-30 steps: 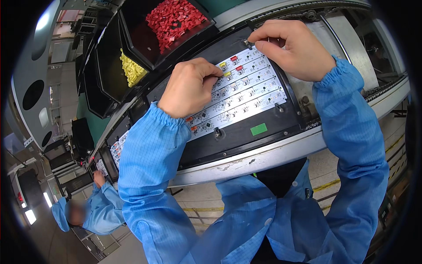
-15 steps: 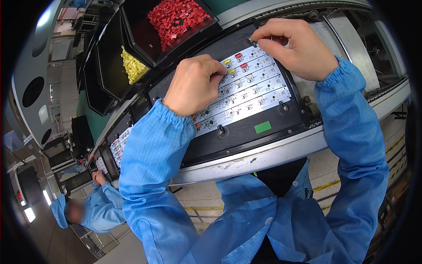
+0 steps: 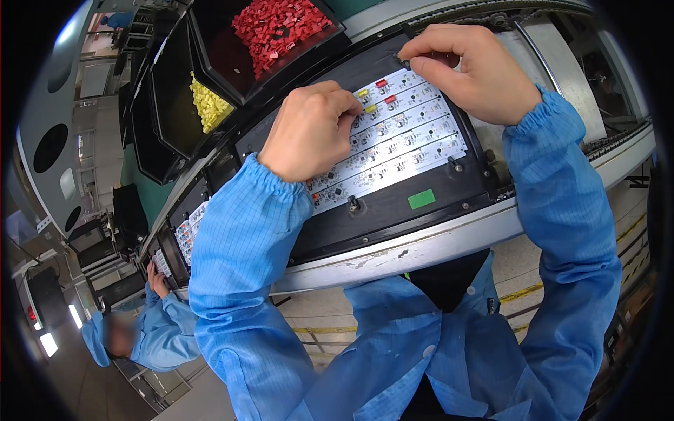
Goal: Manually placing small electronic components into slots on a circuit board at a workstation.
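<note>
Beneath both hands lies a panel of white circuit boards (image 3: pixel 415 146) in long parallel strips, set in a black tray (image 3: pixel 382 219). Two red components (image 3: pixel 390 99) and two yellow components (image 3: pixel 371 109) sit near its far edge. My left hand (image 3: pixel 306 130) is closed in a pinch over the panel, fingertips beside the yellow components; whatever it holds is hidden. At the panel's far right corner, my right hand (image 3: pixel 479 74) is also pinched, thumb and forefinger at a small dark fitting. I cannot make out what is between those fingertips.
Beyond the tray stand black bins, one with red components (image 3: pixel 275 34) and one with yellow components (image 3: pixel 208 105). A metal rail (image 3: pixel 400 254) borders the near side. Small clamps (image 3: pixel 353 203) and a green label (image 3: pixel 421 199) are on the tray. A co-worker (image 3: pixel 158 326) works at far left.
Both hands stay pinched in nearly the same places over the panel. My right hand has shifted very slightly farther away. At the left, the co-worker's hands have moved apart.
</note>
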